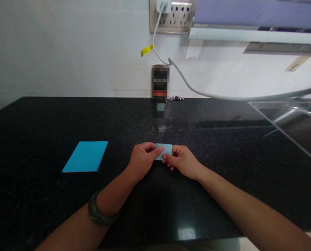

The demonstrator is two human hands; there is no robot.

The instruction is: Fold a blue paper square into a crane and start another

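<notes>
A small folded piece of light blue paper (167,149) is held between my two hands, above the middle of the black countertop (134,122). My left hand (145,157) pinches its left side, thumb laid across the front. At the lower right, my right hand (183,158) grips the same paper between thumb and fingers. Crease lines show on its face; its back is hidden. A bracelet (99,212) circles my left wrist. Off to the left lies a stack of bright blue square paper sheets (86,157), apart from both hands.
A blurred-out upright object (160,83) leans at the wall, with a beaded string (177,98) beside it. A white cable (186,82) runs from the wall socket (180,14) across to the right. The metal sink (301,122) sits at the right edge.
</notes>
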